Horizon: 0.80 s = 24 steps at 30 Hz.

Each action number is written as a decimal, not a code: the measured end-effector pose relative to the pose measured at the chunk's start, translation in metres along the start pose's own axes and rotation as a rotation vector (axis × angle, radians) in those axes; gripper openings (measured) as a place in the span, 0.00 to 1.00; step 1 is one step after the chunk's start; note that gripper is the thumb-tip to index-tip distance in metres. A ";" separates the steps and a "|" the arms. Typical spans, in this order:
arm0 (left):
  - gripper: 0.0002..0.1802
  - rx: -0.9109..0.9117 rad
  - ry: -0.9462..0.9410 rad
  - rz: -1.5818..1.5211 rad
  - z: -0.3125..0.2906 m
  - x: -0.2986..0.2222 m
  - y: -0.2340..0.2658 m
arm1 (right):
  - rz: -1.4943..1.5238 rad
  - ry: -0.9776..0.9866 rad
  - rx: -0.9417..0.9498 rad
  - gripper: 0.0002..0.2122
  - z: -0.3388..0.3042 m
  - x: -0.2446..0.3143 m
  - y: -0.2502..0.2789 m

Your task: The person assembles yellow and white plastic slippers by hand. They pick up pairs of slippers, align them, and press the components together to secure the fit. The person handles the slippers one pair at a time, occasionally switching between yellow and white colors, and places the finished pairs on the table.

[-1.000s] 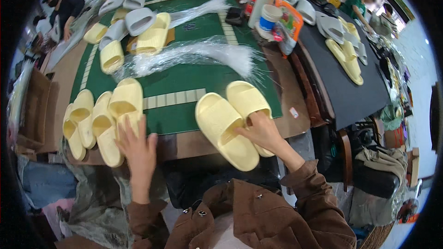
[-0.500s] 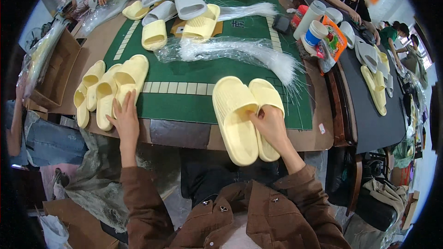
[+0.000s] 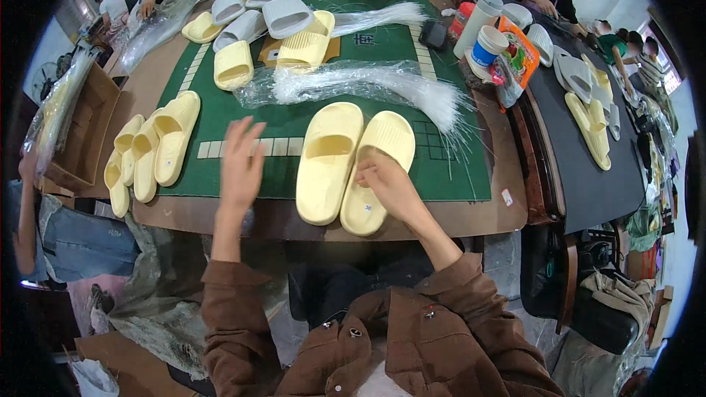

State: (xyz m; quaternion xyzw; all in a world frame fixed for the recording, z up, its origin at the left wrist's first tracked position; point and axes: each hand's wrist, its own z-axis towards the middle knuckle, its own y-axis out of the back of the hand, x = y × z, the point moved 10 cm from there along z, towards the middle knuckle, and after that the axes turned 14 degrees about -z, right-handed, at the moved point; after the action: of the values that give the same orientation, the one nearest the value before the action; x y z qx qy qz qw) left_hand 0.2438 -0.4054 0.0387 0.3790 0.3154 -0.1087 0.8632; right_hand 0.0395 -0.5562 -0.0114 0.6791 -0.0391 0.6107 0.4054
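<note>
A pair of pale yellow slippers lies soles down near the table's front edge, toes pointing away from me. My right hand (image 3: 386, 182) is closed at the strap opening of the right slipper (image 3: 386, 136), fingers curled at its inner edge. The left slipper (image 3: 329, 169) lies close alongside, untouched by that hand. A small round sticker shows on the right slipper's heel. My left hand (image 3: 241, 165) is open, raised over the green mat left of the pair, with nothing in it. Further left, several yellow slippers (image 3: 176, 140) stand side by side in a row.
A bundle of clear plastic strands (image 3: 353, 87) lies across the green mat (image 3: 272, 184). Behind it are grey slippers (image 3: 287, 16) and more yellow ones (image 3: 234, 66). A white cup (image 3: 489, 45) and an orange packet (image 3: 517, 51) stand right. Co-workers sit beyond the table.
The slipper pair has moved left and away from me with my right hand, onto the table. My left hand has left the row of slippers and moved right.
</note>
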 end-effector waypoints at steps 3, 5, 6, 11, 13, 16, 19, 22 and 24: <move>0.20 0.095 0.036 -0.224 0.007 -0.037 -0.049 | -0.056 0.058 0.038 0.12 -0.016 0.007 0.003; 0.25 0.150 -0.017 -0.197 0.008 -0.048 -0.078 | 0.010 0.046 0.035 0.12 -0.025 0.015 0.013; 0.26 0.145 -0.019 -0.168 0.009 -0.055 -0.087 | 0.102 -0.031 0.080 0.11 -0.026 0.008 0.012; 0.31 0.090 0.020 -0.032 -0.011 -0.077 -0.108 | 0.665 -0.082 0.071 0.12 -0.015 0.030 0.029; 0.28 0.082 0.024 0.028 -0.025 -0.096 -0.113 | 0.775 -0.079 0.089 0.12 -0.007 0.047 0.033; 0.25 0.058 0.031 0.109 -0.035 -0.106 -0.116 | 0.685 -0.091 0.084 0.12 0.005 0.054 0.035; 0.21 0.075 0.049 -0.043 -0.025 -0.094 -0.111 | 0.402 -0.105 0.359 0.12 -0.005 0.051 0.022; 0.14 0.010 0.109 -0.424 0.014 -0.087 -0.100 | -0.058 -0.037 0.647 0.12 -0.036 0.053 0.008; 0.12 0.004 0.126 -0.510 0.033 -0.080 -0.107 | -0.281 0.029 0.783 0.12 -0.060 0.073 -0.001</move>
State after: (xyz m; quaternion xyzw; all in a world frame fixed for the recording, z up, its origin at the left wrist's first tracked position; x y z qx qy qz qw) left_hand 0.1513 -0.5071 0.0432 0.2948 0.4537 -0.2995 0.7859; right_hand 0.0108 -0.4874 0.0466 0.7721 0.2949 0.5276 0.1966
